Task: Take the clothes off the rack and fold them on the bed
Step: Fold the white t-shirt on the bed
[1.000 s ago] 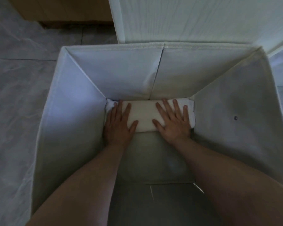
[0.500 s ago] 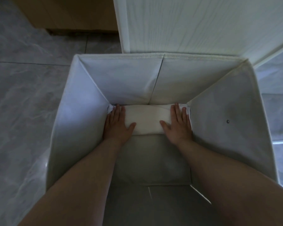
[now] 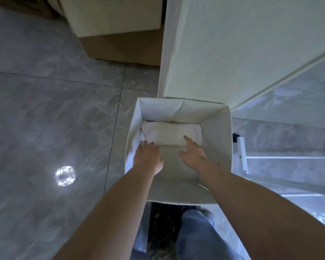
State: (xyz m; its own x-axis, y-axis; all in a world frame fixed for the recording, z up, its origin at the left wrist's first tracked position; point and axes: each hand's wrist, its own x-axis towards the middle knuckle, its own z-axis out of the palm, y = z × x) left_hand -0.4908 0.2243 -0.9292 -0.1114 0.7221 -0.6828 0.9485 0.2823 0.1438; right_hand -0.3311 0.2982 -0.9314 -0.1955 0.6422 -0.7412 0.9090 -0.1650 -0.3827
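Against the far wall of the fabric box [image 3: 219,139] on the tiled floor [image 3: 45,113], a folded white garment [image 3: 169,133] lies flat, probably tucked there to leave the near part of the box free. Both arms reach down into the box from the near side. The left hand [image 3: 148,153] hovers over the garment's left end, the right hand [image 3: 192,151] over its near edge, both with fingers spread loose, grasping nothing.

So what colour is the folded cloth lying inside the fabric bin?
White, seen in the head view: the folded cloth against the bin's far wall.
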